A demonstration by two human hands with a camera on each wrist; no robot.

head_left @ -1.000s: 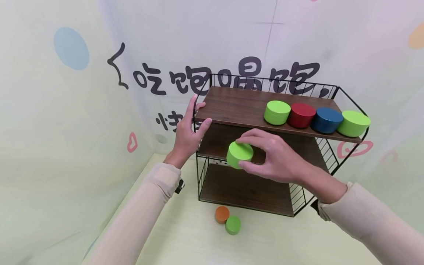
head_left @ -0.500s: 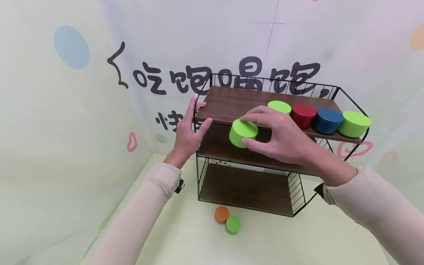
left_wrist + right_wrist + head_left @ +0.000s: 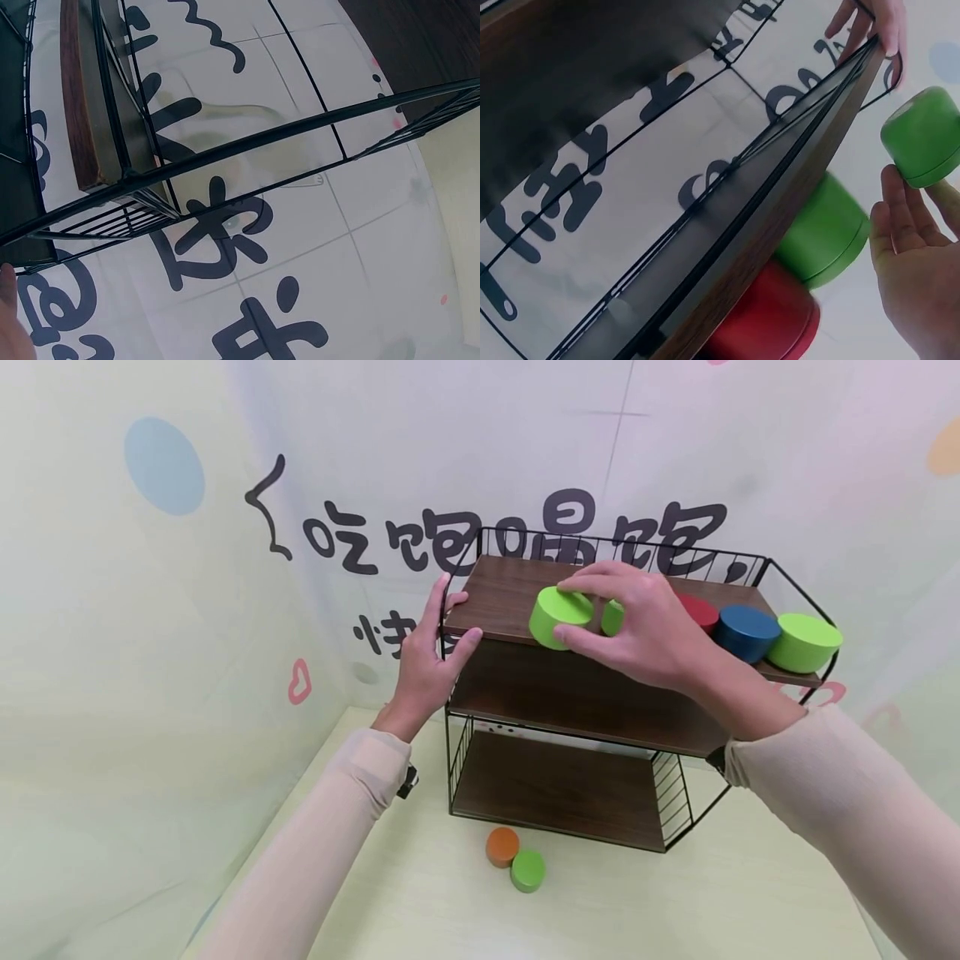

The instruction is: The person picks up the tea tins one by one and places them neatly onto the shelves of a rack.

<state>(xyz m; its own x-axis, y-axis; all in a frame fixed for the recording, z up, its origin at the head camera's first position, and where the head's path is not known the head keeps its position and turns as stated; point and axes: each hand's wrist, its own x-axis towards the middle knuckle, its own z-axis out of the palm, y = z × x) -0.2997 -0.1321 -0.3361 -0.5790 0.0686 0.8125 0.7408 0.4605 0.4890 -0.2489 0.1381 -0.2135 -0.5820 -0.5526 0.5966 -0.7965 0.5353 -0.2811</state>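
My right hand pinches a round lime-green tin between thumb and fingers, at the front edge of the top board. The right wrist view shows this tin held apart from the board, beside a row of similar tins. That row holds a green tin partly behind my hand, a red tin, a blue tin and another green tin at the right end. My left hand grips the upper left corner of the three-tier shelf rack, thumb along the board's front.
An orange tin and a green tin stand together on the pale table, before the rack. The middle board and bottom board lie below. Behind hangs a white printed cloth.
My right hand has lifted the green tin from in front of the middle board up to the top board's front edge. The left hand keeps its place on the rack.
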